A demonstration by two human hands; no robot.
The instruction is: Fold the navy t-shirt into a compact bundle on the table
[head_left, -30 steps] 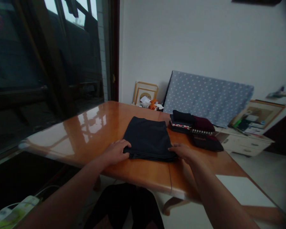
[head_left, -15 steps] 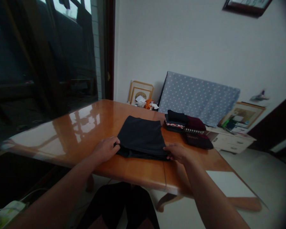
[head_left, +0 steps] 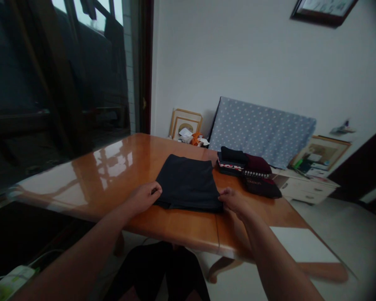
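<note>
Lying flat near the front edge of the wooden table (head_left: pixel 119 167), the folded dark cloth (head_left: pixel 186 182) has my left hand (head_left: pixel 142 198) pinching its near left corner and my right hand (head_left: pixel 233 200) pinching its near right corner, fingers of both closed on the fabric. Just beyond the cloth's far right corner sits a stack of folded clothes (head_left: pixel 247 170), dark and maroon, and behind that stack a blue dotted board (head_left: pixel 263 131) leans on the wall, with picture frames (head_left: pixel 185 122) to the board's left.
</note>
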